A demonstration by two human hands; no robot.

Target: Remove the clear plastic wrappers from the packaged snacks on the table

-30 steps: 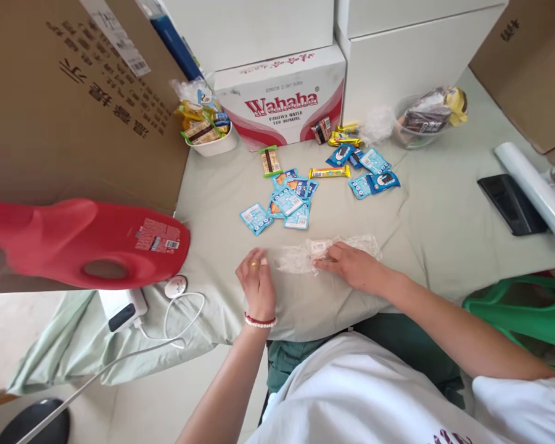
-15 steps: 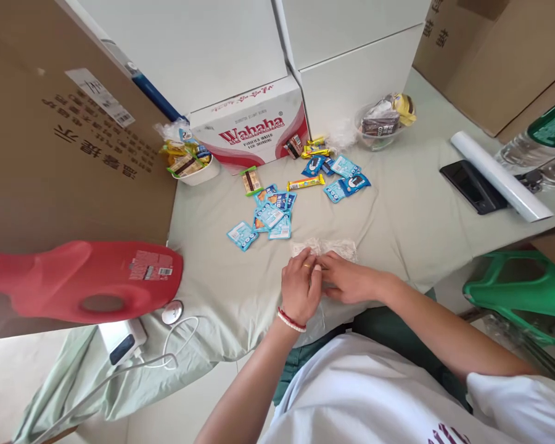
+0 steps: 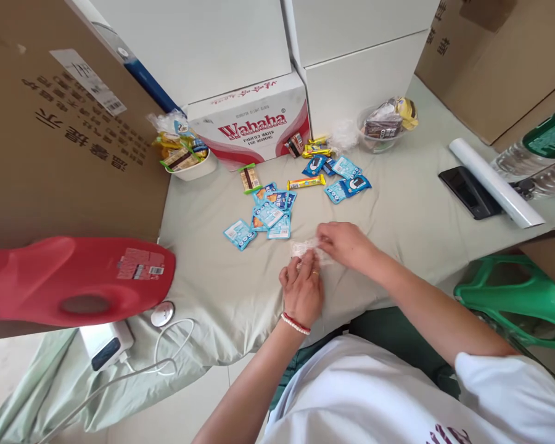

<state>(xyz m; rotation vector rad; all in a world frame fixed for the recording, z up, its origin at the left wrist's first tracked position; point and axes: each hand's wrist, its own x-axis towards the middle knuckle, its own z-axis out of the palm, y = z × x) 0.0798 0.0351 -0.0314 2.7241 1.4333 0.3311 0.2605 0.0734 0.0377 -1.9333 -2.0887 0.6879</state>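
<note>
A crumpled clear plastic bag [image 3: 305,248] lies on the pale green cloth [image 3: 398,222] near the front edge. My left hand [image 3: 302,288] pinches its near end, fingers closed. My right hand [image 3: 345,242] grips the bag's right part from above, fingers curled over it. Just beyond the hands lies a pile of blue snack packets [image 3: 268,213].
More blue packets [image 3: 346,179], a yellow bar [image 3: 305,182] and a Wahaha box [image 3: 250,126] lie farther back. A white bowl of snacks [image 3: 185,161] is back left, a clear bowl [image 3: 383,129] back right. A red jug [image 3: 74,280], a power bank [image 3: 106,342], a phone [image 3: 469,191] and a white roll [image 3: 494,182] flank the sides.
The hands were apart a second ago with the bag stretched flat; they have come together and the bag is now bunched small between them. The view has shifted.
</note>
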